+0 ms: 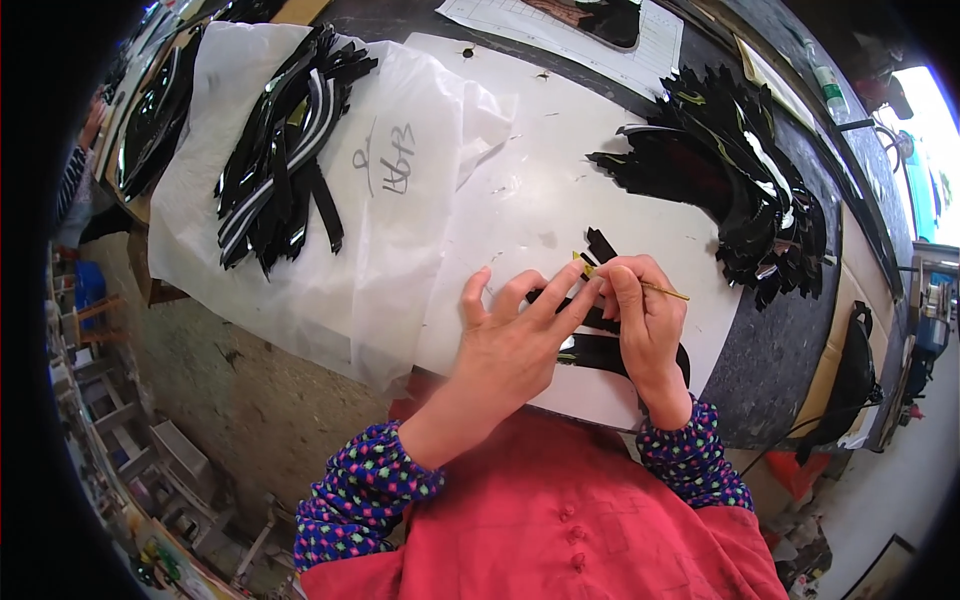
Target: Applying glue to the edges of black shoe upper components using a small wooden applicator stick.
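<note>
My left hand [515, 335] lies flat with fingers spread, pressing down black glossy strips [600, 350] on a white board [560, 190]. My right hand [645, 315] grips a thin yellow-tipped brush [600, 272] like a pen. Its tip touches a narrow black strip [600, 243] just beyond my fingertips. The strips under my palms are partly hidden.
A fanned heap of black cut pieces [740, 190] lies on the board's right side. A second pile of black-and-white strips [285, 150] rests on white sheeting [390, 230] to the left. More black pieces [150, 120] lie at far left. A dark worktable edge [780, 360] curves on the right.
</note>
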Motion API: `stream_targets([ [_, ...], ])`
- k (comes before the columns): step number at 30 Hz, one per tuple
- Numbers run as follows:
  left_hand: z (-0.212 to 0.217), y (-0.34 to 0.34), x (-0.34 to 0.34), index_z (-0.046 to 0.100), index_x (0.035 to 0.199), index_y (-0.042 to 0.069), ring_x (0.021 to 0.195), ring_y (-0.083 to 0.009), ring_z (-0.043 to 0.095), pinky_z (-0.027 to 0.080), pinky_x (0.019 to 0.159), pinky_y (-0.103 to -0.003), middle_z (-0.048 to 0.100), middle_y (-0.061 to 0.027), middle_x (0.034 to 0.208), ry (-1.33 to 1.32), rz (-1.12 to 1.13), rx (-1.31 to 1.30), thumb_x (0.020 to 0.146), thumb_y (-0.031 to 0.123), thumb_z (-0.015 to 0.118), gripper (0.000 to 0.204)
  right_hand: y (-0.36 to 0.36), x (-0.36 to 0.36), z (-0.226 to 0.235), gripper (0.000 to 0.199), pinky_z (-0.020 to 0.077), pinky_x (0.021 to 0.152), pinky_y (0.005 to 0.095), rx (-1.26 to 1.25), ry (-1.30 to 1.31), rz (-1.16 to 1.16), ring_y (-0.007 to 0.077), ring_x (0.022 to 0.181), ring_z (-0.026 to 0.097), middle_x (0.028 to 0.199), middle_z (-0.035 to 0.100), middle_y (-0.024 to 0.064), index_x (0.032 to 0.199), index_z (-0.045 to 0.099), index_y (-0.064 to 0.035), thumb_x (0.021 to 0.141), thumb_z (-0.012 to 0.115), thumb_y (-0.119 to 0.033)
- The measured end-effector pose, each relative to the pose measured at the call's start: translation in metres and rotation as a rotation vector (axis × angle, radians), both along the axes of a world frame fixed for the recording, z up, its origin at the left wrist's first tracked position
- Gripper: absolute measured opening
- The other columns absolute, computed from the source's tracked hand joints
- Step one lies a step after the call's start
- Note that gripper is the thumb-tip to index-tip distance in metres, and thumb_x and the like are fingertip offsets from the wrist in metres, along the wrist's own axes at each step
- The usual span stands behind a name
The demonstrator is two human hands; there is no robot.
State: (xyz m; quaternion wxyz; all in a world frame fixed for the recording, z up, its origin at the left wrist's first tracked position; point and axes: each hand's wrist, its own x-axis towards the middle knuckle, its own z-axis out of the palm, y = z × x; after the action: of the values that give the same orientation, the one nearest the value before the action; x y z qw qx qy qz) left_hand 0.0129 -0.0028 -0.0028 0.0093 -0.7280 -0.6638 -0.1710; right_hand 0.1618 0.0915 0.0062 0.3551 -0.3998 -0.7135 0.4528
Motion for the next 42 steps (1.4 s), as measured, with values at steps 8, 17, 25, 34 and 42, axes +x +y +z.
stream_targets([
  [8,0.002,0.0,0.0,0.059,0.141,0.024,0.118,-0.0159,0.047,0.025,0.11,-0.054,0.05,0.0055,0.146,-0.006,0.007,0.0,0.079,0.007,0.064,0.064,0.001,0.0,-0.004,0.016,0.044,0.053,0.0241,0.04,0.005,0.014,0.0099,0.059,0.055,0.086,0.064,0.006,0.103,0.068,0.0021,0.105,0.058,-0.01],
  [17,-0.001,-0.001,0.001,0.059,0.14,0.024,0.119,-0.0161,0.046,0.024,0.111,-0.054,0.049,0.0051,0.146,-0.005,0.001,-0.008,0.078,0.008,0.065,0.065,0.003,0.001,-0.006,0.017,0.0443,0.053,0.0247,0.059,-0.023,0.035,0.0104,0.059,0.055,0.086,0.064,0.0065,0.1,0.067,0.0027,0.104,0.058,-0.011],
  [25,-0.002,-0.001,0.002,0.059,0.14,0.025,0.12,-0.0162,0.046,0.025,0.11,-0.054,0.049,0.0058,0.146,-0.022,0.005,0.01,0.079,0.009,0.066,0.063,0.003,0.001,-0.007,0.017,0.0448,0.054,0.0246,0.043,0.005,0.054,0.0098,0.06,0.055,0.086,0.064,0.0063,0.1,0.067,0.0026,0.104,0.058,-0.011],
  [34,-0.005,0.001,0.001,0.059,0.139,0.029,0.119,-0.0164,0.046,0.024,0.11,-0.053,0.051,0.0084,0.144,-0.004,0.009,0.04,0.078,0.008,0.066,0.065,-0.001,0.01,0.009,0.01,0.0514,0.066,0.0302,0.115,-0.047,-0.026,0.0181,0.074,0.062,0.095,0.067,0.0087,0.106,0.066,0.0002,0.098,0.065,-0.007],
  [42,0.005,0.0,-0.009,0.064,0.125,0.009,0.114,-0.0279,0.059,0.042,0.101,-0.039,0.06,-0.008,0.133,-0.498,0.035,0.152,0.09,0.001,0.064,0.036,-0.012,0.017,-0.002,0.02,0.0498,0.083,0.0397,0.629,-0.321,-0.022,0.0299,0.094,0.063,0.097,0.068,0.009,0.105,0.066,-0.0044,0.087,0.07,0.001],
])
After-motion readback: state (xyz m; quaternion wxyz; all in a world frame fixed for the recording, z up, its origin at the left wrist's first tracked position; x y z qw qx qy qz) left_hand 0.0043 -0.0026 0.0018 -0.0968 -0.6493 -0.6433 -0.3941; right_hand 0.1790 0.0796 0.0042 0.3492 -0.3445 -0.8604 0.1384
